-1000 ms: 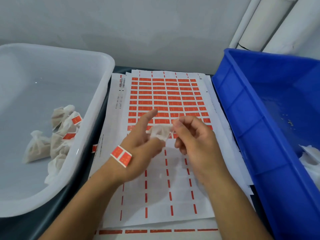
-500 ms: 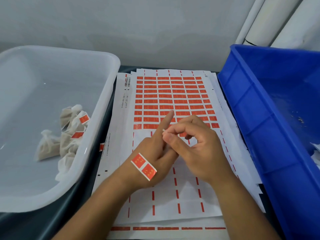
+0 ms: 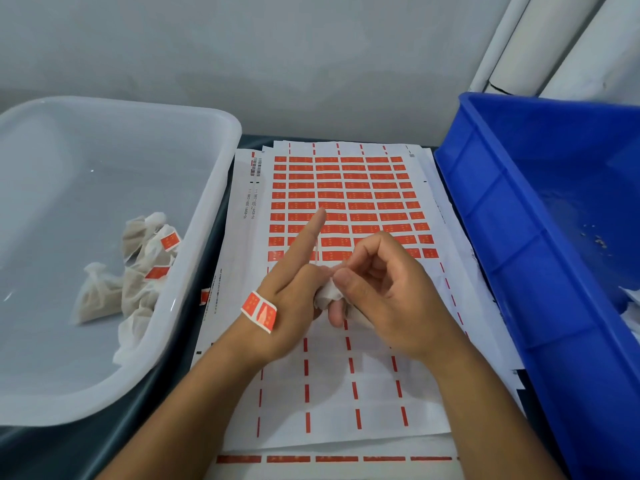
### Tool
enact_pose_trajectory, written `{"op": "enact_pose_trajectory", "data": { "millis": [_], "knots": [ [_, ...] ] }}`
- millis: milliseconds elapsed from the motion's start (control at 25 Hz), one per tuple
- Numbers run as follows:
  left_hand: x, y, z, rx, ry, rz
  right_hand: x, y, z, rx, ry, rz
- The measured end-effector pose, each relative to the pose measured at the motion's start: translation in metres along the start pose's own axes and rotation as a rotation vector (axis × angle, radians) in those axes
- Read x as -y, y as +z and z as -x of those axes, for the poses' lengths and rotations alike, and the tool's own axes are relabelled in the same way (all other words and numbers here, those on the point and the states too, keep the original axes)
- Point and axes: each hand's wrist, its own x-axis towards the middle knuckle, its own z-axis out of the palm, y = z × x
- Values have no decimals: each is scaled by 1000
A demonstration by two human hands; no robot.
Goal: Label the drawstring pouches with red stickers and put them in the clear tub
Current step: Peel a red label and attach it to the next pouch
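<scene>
My left hand [image 3: 294,289] holds a small white drawstring pouch [image 3: 326,296] in its lower fingers, with the index finger pointing up. Two red stickers [image 3: 259,310] cling to the back of that hand. My right hand [image 3: 388,299] pinches the pouch's top between thumb and forefinger. Both hands hover over a sticker sheet [image 3: 346,202] whose upper rows still carry red stickers. The clear tub [image 3: 194,271] at the left holds several pouches [image 3: 138,275], some with red stickers showing.
A blue bin [image 3: 519,254] stands at the right, with a bit of white pouch fabric [image 3: 632,306] at its right edge. More sheets lie stacked under the top one. One loose red sticker [image 3: 205,296] sits by the tub's rim. White pipes [image 3: 519,39] rise behind.
The two hands have come together; the right hand's fingers moved onto the pouch held by the left. The view shifted slightly lower and left.
</scene>
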Motion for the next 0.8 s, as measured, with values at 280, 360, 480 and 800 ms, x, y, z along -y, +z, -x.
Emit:
{"op": "enact_pose_trajectory", "data": {
  "millis": [280, 360, 480, 800],
  "knots": [
    [9, -6, -7, -92, -65, 121, 1, -7, 1, 11, -63, 80],
    [9, -7, -9, -72, -73, 151, 1, -9, 2, 36, -80, 139],
    [12, -8, -12, -95, -83, 167, 2, -9, 3, 76, -114, 275],
    [9, -7, -11, -117, -117, 119, 0, -6, 8, 128, -95, 426]
  ]
}}
